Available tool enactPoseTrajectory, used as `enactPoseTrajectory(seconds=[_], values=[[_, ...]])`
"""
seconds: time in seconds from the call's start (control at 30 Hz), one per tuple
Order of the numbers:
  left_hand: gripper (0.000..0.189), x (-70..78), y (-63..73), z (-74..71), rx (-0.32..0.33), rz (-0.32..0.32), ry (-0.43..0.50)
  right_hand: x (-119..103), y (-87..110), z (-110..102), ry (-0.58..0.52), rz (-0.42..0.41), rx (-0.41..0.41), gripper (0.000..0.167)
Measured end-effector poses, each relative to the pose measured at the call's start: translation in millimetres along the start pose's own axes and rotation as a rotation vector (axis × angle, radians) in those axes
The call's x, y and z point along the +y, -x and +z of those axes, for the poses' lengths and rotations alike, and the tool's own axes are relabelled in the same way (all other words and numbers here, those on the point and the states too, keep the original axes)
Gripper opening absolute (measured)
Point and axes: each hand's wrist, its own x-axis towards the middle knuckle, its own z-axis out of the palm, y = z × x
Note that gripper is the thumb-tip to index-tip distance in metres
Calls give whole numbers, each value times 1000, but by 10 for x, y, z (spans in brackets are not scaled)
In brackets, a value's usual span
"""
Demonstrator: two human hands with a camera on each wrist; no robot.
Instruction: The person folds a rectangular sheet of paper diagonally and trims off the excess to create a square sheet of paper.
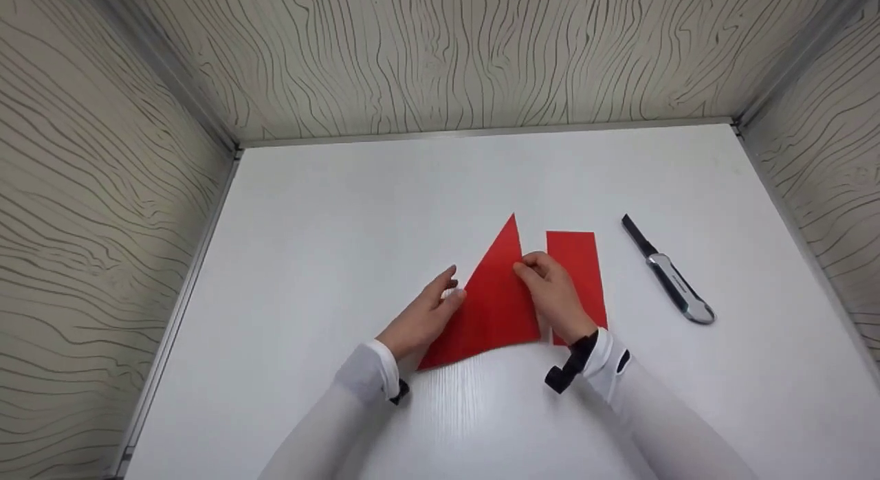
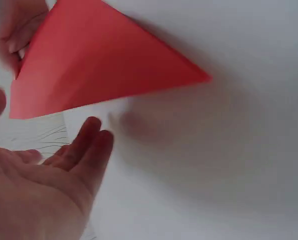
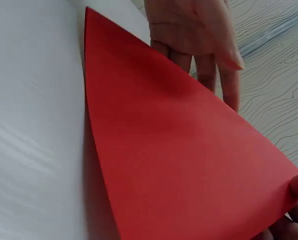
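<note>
A red paper triangle (image 1: pixel 488 301) is raised off the table at a tilt, its tip pointing away from me in the head view. My right hand (image 1: pixel 555 294) pinches its right edge between thumb and fingers. At the slanted left edge is my left hand (image 1: pixel 423 320), fingers extended and spread. In the left wrist view the left hand (image 2: pixel 49 180) shows a gap between its fingertips and the paper (image 2: pixel 104 60). From the right wrist, the triangle (image 3: pixel 174 145) spans most of the view, with the left hand's fingers partly hidden behind its edge.
A red paper rectangle (image 1: pixel 579 267) lies on the white table (image 1: pixel 344 212), partly under the right hand. Farther right, a utility knife (image 1: pixel 670 274) lies with its blade out, pointing away. Wood-patterned panels (image 1: pixel 440 60) wall the table at the back and sides.
</note>
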Motion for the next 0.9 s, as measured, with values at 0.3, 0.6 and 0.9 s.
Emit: enactPoseTrajectory(seconds=[0.3,0.6,0.9], values=[[58,54,29,-35,-158,-138,272,-112,92,33,-178,-100,-69,15],[39,37,-5,-40,-138,-181,432,-104,136,-39,-322,-189,-133,22],[46,-34,-76,-214,132,-173,509,-33,80,-199,-262,-93,-69,20]])
